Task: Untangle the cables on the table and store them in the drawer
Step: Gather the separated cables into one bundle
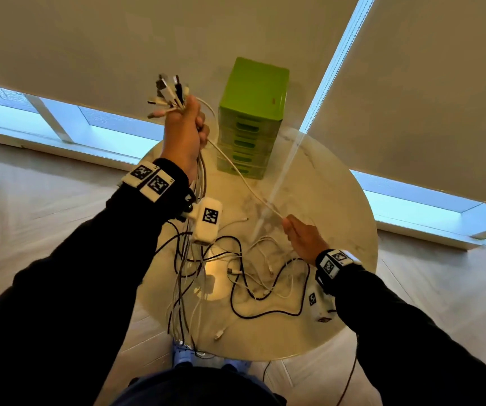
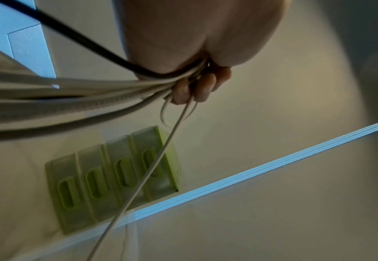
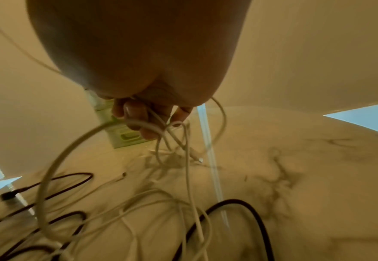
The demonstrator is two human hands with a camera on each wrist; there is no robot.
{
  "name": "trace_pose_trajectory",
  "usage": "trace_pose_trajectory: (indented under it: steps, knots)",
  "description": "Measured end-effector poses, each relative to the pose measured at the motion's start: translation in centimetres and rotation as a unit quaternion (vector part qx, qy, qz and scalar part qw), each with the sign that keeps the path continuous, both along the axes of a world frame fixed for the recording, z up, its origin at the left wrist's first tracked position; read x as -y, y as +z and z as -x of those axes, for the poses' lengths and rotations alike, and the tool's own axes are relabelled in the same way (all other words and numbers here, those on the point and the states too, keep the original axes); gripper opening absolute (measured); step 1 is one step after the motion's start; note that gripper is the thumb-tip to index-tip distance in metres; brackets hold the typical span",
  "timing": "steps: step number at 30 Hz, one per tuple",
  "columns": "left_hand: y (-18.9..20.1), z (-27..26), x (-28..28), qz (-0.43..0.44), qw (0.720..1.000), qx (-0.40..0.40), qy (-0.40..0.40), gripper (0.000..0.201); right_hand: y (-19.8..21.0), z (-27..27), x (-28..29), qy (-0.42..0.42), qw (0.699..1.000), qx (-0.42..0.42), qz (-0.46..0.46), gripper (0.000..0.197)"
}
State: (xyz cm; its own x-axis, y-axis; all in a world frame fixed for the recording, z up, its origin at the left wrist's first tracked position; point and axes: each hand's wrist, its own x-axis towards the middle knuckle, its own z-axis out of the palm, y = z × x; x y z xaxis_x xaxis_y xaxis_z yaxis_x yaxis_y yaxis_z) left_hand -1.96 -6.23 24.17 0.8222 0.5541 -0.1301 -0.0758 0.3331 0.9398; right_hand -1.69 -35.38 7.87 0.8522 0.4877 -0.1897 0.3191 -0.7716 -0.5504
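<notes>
My left hand (image 1: 187, 127) is raised above the table and grips a bundle of black and white cables (image 1: 190, 259); their plugs (image 1: 168, 93) fan out above the fist. In the left wrist view the fingers (image 2: 197, 88) curl round the cable bundle (image 2: 71, 98). One white cable (image 1: 247, 183) runs taut from that fist down to my right hand (image 1: 300, 232), which pinches it low over the table. The right wrist view shows the fingers (image 3: 136, 116) curled round white cable loops (image 3: 183, 141). More cables (image 1: 265, 282) lie tangled on the round marble table (image 1: 338, 206).
A green drawer unit (image 1: 250, 118) with several shut drawers stands at the table's far edge, just behind the taut cable. Roller blinds and bright window strips lie beyond. The hanging cable ends reach past the table's near edge toward the floor and my shoes (image 1: 183, 353).
</notes>
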Motion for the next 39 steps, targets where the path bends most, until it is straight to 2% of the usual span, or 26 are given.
trace_pose_trajectory:
  steps: [2,4,6,8,10,11,15,17,20,24,27,30,33,37,38,39]
  knots:
    - [-0.4,0.6,0.6,-0.033,0.999,0.003,0.003,0.034,0.3,-0.8,-0.4,-0.026,1.0,0.009,-0.013,0.048]
    - [-1.9,1.5,2.4,-0.105,0.994,-0.029,-0.028,0.033,2.3,-1.3,-2.2,-0.054,0.997,0.012,-0.055,0.039]
    - [-4.2,2.6,4.5,-0.203,0.973,-0.071,-0.082,0.034,4.9,-1.4,-4.7,-0.062,0.991,0.024,-0.115,0.031]
    - [-6.3,3.6,6.3,-0.26,0.949,-0.119,-0.136,0.048,7.2,-1.0,-7.0,-0.043,0.985,0.031,-0.163,0.029]
    - [-7.3,4.1,7.4,-0.241,0.944,-0.165,-0.152,0.06,8.8,-0.3,-8.5,-0.007,0.982,0.017,-0.187,0.028]
    - [-7.2,4.2,7.7,-0.21,0.948,-0.181,-0.157,0.059,9.5,0.2,-8.9,0.011,0.98,0.005,-0.198,0.028]
    - [-7.2,3.6,7.2,-0.054,0.963,-0.18,-0.194,0.038,10.6,1.2,-7.8,0.055,0.97,-0.062,-0.227,0.035]
    - [-7.0,3.5,7.4,-0.035,0.963,-0.164,-0.212,0.025,10.6,0.9,-6.3,0.068,0.972,-0.094,-0.205,0.037]
    - [-6.6,3.3,9.3,-0.055,0.966,-0.148,-0.203,0.017,10.6,0.7,-3.9,0.055,0.971,-0.149,-0.18,0.03]
    - [-5.9,3.3,13.7,-0.096,0.962,-0.128,-0.221,0.023,11.4,1.6,-1.0,0.008,0.983,-0.085,-0.164,0.025]
    - [-4.5,2.9,16.5,-0.052,0.961,-0.13,-0.24,0.025,11.9,2.2,2.4,-0.07,0.983,-0.067,-0.154,0.025]
    - [-2.6,2.6,18.3,-0.008,0.952,-0.104,-0.287,0.026,11.1,3.0,7.3,-0.153,0.979,-0.084,-0.104,0.023]
    - [-1.5,2.5,20.2,0.01,0.928,-0.099,-0.358,0.027,9.0,4.7,12.4,-0.242,0.955,-0.162,-0.06,0.024]
    - [-1.7,3.4,22.9,-0.039,0.899,-0.131,-0.417,0.026,5.1,8.3,17.3,-0.341,0.893,-0.284,-0.073,0.018]
    - [-2.0,3.7,23.7,-0.052,0.891,-0.143,-0.427,0.026,4.1,9.3,18.3,-0.362,0.879,-0.298,-0.081,0.022]
    - [-2.5,4.0,24.2,-0.06,0.885,-0.154,-0.435,0.026,3.4,10.1,18.8,-0.364,0.883,-0.29,-0.063,0.032]
